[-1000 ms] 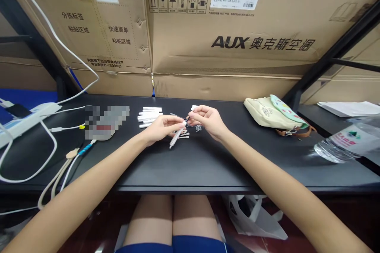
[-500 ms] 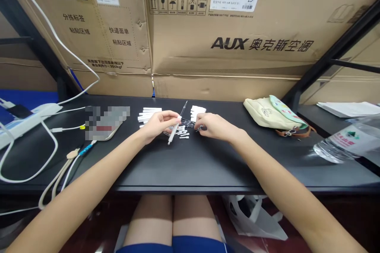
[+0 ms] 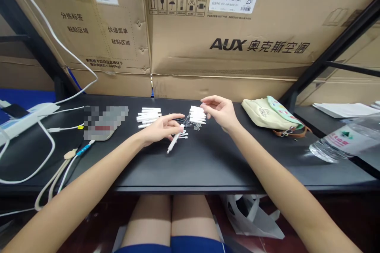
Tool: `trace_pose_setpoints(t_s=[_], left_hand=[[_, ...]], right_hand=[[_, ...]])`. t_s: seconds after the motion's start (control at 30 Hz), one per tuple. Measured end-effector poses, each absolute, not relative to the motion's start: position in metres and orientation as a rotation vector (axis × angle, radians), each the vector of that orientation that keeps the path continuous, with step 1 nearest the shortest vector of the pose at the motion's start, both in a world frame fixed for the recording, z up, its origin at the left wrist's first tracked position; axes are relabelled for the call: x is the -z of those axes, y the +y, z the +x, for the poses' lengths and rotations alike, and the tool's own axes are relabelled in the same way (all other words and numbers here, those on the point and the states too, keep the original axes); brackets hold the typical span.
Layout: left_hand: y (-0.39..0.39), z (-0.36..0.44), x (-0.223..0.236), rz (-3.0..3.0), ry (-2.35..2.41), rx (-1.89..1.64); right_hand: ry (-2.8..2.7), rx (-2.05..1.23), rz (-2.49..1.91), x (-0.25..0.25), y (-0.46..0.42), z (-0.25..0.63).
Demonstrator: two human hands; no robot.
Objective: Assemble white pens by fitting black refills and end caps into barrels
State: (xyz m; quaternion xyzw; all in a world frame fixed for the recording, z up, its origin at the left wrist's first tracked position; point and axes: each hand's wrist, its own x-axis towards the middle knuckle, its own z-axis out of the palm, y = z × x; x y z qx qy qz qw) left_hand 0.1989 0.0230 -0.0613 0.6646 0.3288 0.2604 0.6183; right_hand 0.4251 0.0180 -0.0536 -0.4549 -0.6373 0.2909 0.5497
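Pinching a white pen (image 3: 175,141), left fingers (image 3: 180,128) closed near its top, lower barrel jutting below.

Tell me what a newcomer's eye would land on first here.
Probably the big cardboard boxes printed "AUX", which stand across the back of the black desk. Next, likely the two bare hands at its middle: the left holds a slim white pen-like piece, while the right is raised beside a row of white parts. The cream pouch with a patterned flap, to their right, might come after.
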Motion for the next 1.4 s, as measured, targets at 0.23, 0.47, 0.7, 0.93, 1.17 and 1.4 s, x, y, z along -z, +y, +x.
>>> trace_pose_setpoints(t_s=[0.23,0.47,0.7,0.93,1.17,1.4], left_hand=[[0.021,0.200,0.063,1.611,0.737,-0.491],[0.021,0.199,0.063,1.622,0.745,-0.474],[0.024,0.198,0.067,1.616,0.725,-0.501],[0.026,0.197,0.064,1.530,0.763,-0.651],[0.026,0.195,0.063,1.500,0.779,-0.694],[0.027,0.196,0.064,1.503,0.774,-0.685]], right_hand=[[-1.164,-1.142,-1.041,0.065,0.020,0.409],[-1.210,-1.167,-1.011,0.066,0.016,0.407],[-1.357,-1.206,-1.007,0.067,0.017,0.405],[-1.196,-0.725,-1.220,0.066,0.040,0.452],[-1.957,-0.541,-1.335,0.078,0.045,0.467],[-1.999,-0.394,-1.349,0.086,0.048,0.462]])
